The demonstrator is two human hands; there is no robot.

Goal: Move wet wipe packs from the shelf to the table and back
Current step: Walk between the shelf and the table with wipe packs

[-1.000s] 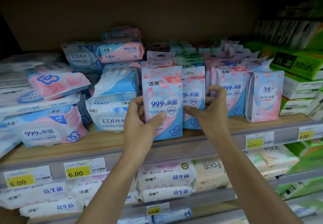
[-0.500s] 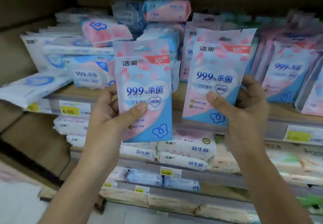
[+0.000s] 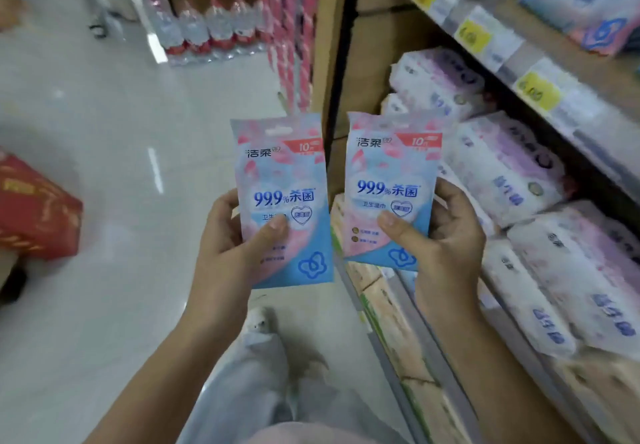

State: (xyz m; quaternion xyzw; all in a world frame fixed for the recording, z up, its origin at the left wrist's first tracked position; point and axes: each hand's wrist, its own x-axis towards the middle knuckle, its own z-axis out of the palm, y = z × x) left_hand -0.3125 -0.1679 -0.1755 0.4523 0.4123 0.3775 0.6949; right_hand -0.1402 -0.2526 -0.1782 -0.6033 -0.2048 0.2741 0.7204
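I hold two flat pink-and-blue wet wipe packs upright in front of me. My left hand (image 3: 230,253) grips the left wet wipe pack (image 3: 282,183) by its lower part, thumb on the front. My right hand (image 3: 446,246) grips the right wet wipe pack (image 3: 391,173) the same way. Both packs are clear of the shelf (image 3: 540,72), which runs along my right side. No table is in view.
Lower shelves at right hold large white wipe packs (image 3: 512,173) and yellow price tags (image 3: 535,88). A red carton (image 3: 38,211) sits on the pale floor at left. Shrink-wrapped bottles (image 3: 211,31) stand at the aisle's far end. My leg and shoe (image 3: 259,322) are below.
Each hand pulled a pack off the shelf front. My view has swung left and downward, so the shelf now lies at my right and the floor shows.
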